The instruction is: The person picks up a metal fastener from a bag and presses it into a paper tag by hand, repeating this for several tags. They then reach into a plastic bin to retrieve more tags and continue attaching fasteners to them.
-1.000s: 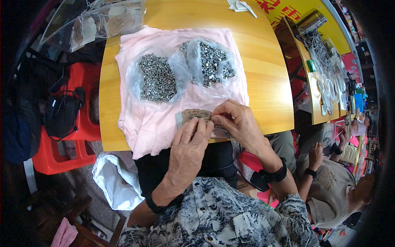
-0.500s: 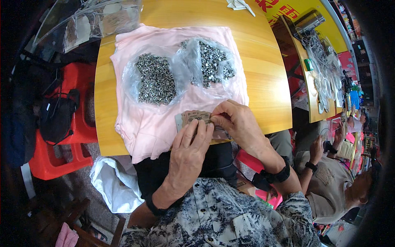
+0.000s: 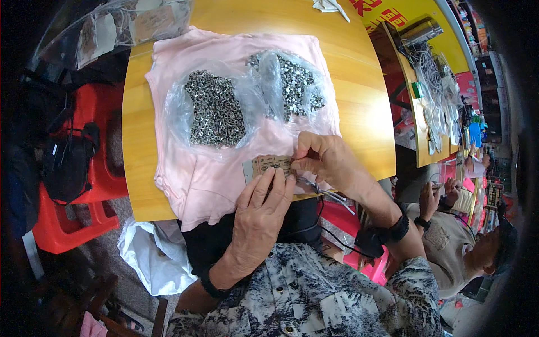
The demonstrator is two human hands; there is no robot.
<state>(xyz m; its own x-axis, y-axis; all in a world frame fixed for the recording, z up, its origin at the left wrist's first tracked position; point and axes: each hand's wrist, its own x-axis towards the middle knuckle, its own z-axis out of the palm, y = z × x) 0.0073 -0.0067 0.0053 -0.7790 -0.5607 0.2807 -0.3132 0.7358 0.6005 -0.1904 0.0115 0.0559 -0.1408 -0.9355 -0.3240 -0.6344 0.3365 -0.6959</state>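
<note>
The left hand (image 3: 259, 210) lies with fingers slightly spread over a flat brown printed card (image 3: 270, 162), near the counter's six o'clock edge. The right hand (image 3: 330, 162) pinches at the card's three o'clock side; on what, precisely, cannot be told. Steady, light left-hand pressure should suit this fine pinch best. Beneath spreads a pale pink cloth (image 3: 216, 188) over a yellow wooden counter (image 3: 362, 101). Clear plastic bags of small silvery metal pieces sit at half past ten (image 3: 178, 109) and twelve (image 3: 271, 78). A crumpled white sack (image 3: 149, 258) lies at eight; a co-worker (image 3: 449, 253) sits at four.
</note>
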